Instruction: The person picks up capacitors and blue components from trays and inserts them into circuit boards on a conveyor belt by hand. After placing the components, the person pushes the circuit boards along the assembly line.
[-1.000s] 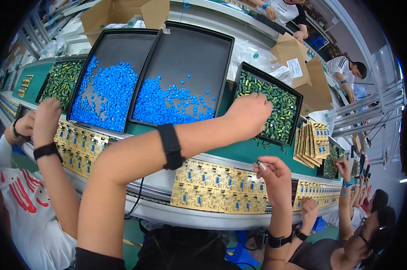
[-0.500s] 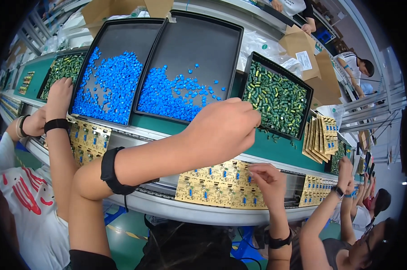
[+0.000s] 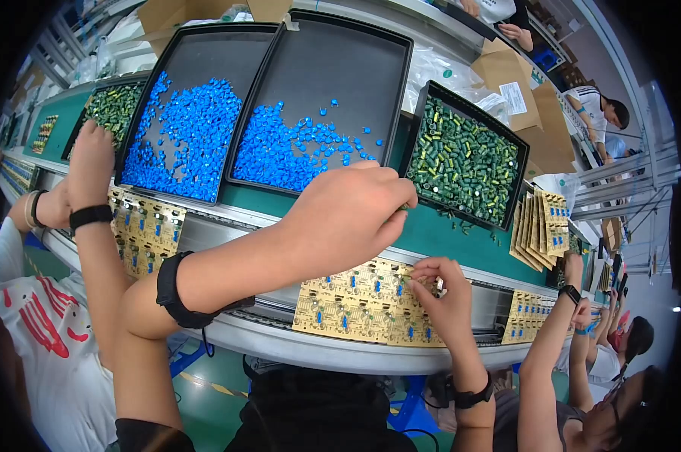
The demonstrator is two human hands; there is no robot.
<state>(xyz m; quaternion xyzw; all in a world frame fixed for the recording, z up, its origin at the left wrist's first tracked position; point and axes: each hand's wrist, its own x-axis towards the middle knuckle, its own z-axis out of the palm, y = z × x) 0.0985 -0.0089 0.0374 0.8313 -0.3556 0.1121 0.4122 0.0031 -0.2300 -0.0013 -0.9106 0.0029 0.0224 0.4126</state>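
Note:
My left hand (image 3: 351, 211) hovers past the near left corner of a black tray of green cylindrical capacitors (image 3: 468, 154), its fingers pinched. A small dark green part, seemingly one of those capacitors, peeks out at the fingertips. Below it, my right hand (image 3: 444, 294) is over the right part of a tan circuit board (image 3: 348, 305) that carries small blue and green parts. Thumb and forefinger meet at the board's surface; what they pinch is too small to tell. Something small and shiny shows within the curled fingers.
Two black trays (image 3: 340, 68) hold blue disc-shaped parts beyond the conveyor rail. Stacked tan boards (image 3: 540, 226) lean at the right, near an open cardboard box (image 3: 547, 128). A co-worker's hand (image 3: 91, 154) is at the far left; another co-worker's forearm (image 3: 547, 324) rises at the right.
My left hand has drawn back leftward from the green capacitor tray. My right thumb and forefinger have shifted slightly left and up, to the board. The view has shifted a little.

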